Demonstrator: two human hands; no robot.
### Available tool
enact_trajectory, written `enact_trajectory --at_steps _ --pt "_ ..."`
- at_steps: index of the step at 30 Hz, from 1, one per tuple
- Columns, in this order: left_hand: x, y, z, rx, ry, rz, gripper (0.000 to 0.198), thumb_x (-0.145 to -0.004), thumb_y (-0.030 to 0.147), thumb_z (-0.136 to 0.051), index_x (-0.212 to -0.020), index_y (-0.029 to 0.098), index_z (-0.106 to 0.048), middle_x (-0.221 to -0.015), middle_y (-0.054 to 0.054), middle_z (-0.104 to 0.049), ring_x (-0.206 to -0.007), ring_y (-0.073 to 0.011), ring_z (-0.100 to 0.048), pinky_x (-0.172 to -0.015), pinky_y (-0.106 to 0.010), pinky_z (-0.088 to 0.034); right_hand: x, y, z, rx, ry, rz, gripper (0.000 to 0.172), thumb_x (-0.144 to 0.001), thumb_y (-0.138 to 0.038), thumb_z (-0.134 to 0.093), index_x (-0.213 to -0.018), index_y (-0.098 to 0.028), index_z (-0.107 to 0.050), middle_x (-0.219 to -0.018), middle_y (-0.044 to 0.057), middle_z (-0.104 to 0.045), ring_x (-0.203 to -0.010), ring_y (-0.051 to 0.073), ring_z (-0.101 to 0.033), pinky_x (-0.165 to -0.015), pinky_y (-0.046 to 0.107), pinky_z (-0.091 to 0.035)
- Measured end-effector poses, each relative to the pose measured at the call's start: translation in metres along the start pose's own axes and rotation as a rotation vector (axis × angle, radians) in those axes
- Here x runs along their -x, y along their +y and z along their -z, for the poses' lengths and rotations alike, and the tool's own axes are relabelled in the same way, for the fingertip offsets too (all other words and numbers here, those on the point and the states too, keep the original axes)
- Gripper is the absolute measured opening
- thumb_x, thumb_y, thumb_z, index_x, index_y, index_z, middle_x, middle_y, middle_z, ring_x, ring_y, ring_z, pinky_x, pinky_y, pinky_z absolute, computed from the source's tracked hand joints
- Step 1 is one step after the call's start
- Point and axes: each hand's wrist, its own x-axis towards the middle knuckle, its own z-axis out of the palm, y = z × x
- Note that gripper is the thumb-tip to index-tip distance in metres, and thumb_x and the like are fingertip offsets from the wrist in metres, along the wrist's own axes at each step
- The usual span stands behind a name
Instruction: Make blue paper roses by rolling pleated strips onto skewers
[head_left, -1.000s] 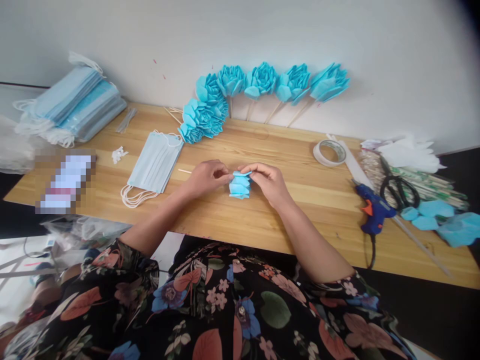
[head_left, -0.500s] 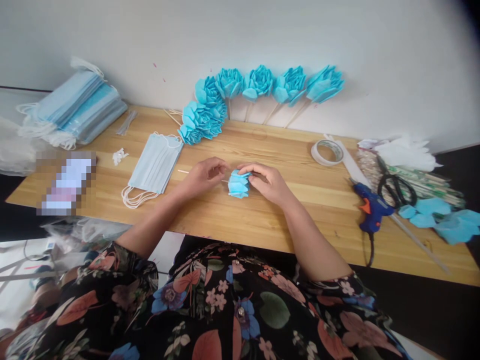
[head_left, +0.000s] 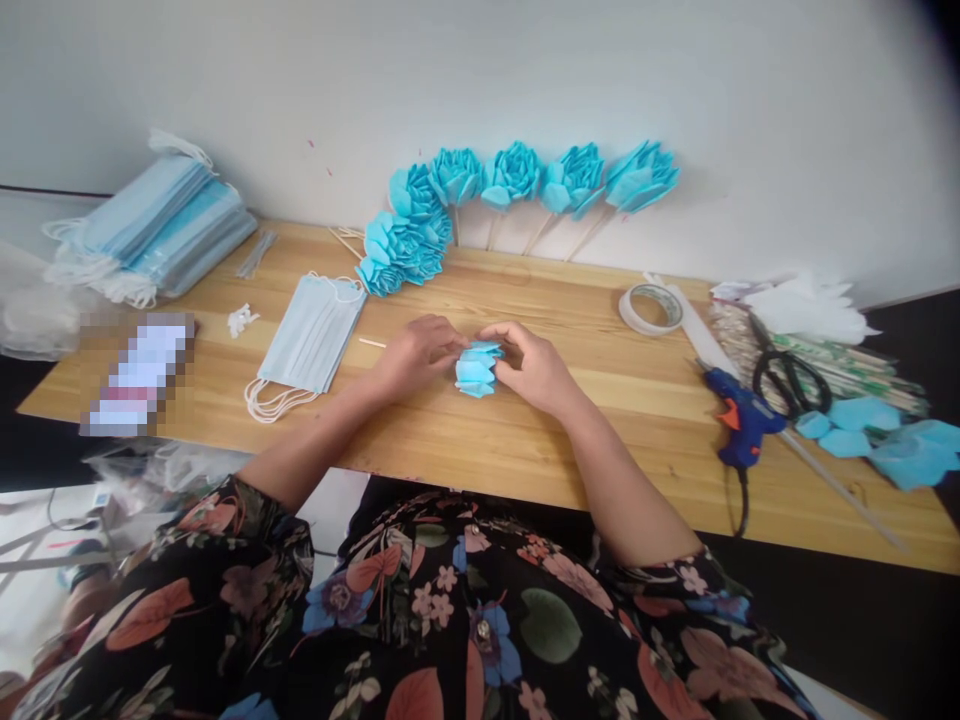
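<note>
A small folded blue paper flower (head_left: 475,368) sits between both my hands over the middle of the wooden table (head_left: 525,440). My left hand (head_left: 414,354) pinches its left side, fingers curled and closed. My right hand (head_left: 531,366) grips its right side with fingers wrapped round the petals. A thin wooden stick (head_left: 370,343) pokes out from behind my left hand. Whether the stick is joined to the flower is hidden by my fingers.
Finished blue flowers on sticks (head_left: 517,180) lean against the wall. Face masks (head_left: 309,335) lie left, a bigger stack (head_left: 161,225) farther back. Tape roll (head_left: 649,306), blue glue gun (head_left: 739,418), scissors (head_left: 789,380) and blue petals (head_left: 892,440) lie at the right.
My hands have drawn closer together on the flower, squeezing it narrower. The right fingers have curled round it. The view has tilted down slightly.
</note>
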Motion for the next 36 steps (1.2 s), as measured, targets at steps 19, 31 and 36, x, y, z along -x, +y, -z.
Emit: enact_trajectory --at_steps 19,31,36 --pt "0.008 0.006 0.000 -0.144 0.086 -0.067 0.017 -0.099 0.021 -0.053 -0.096 0.017 -0.069 -0.088 -0.008 -0.071 -0.084 -0.0192 -0.061 -0.078 -0.033 -0.046 -0.004 0.015 -0.002 0.169 0.101 0.374 0.021 -0.086 -0.007 -0.058 -0.091 -0.025 -0.068 -0.110 0.005 -0.075 -0.109 0.024 -0.067 -0.095 0.046 -0.051" --pt "0.009 0.017 0.006 -0.079 0.132 -0.083 0.013 -0.097 0.025 -0.060 -0.101 0.018 -0.070 -0.091 -0.008 -0.071 -0.086 -0.0198 -0.064 -0.076 -0.034 -0.050 -0.003 0.004 0.000 0.115 0.159 0.356 0.021 -0.090 -0.011 -0.058 -0.092 -0.029 -0.068 -0.109 0.002 -0.075 -0.110 0.024 -0.065 -0.096 0.048 -0.052" --pt "0.009 0.013 0.001 -0.065 0.140 -0.103 0.013 -0.097 0.026 -0.061 -0.095 0.020 -0.072 -0.087 -0.007 -0.071 -0.081 -0.0181 -0.062 -0.074 -0.033 -0.049 -0.001 0.003 -0.003 0.092 0.153 0.290 0.026 -0.085 -0.008 -0.059 -0.099 -0.029 -0.064 -0.110 0.002 -0.075 -0.111 0.025 -0.066 -0.099 0.048 -0.051"
